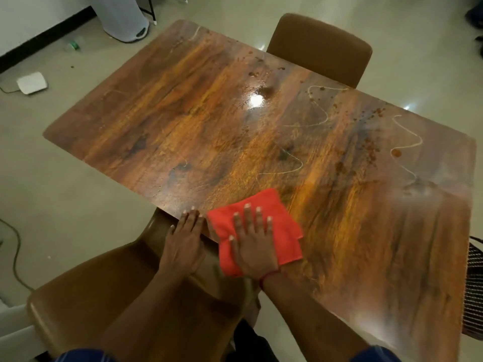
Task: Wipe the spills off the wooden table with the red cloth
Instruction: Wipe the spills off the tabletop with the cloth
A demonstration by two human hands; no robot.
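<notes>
A folded red cloth (285,223) lies on the near edge of the wooden table (156,121). My right hand (252,244) presses flat on the cloth, fingers spread. My left hand (185,244) rests flat on the table's edge just left of the cloth, holding nothing. Brown spots and splashes (371,150) dot the far and right part of the table. Thin pale squiggly lines (407,142) of spilled liquid run across the right half, and a wet glossy patch (257,97) shines near the far side.
A brown chair (318,48) stands at the far side and another brown chair (104,296) sits under my arms. A white bin (122,19), a white device with a cable (32,83) and a small bottle (73,45) are on the floor at left.
</notes>
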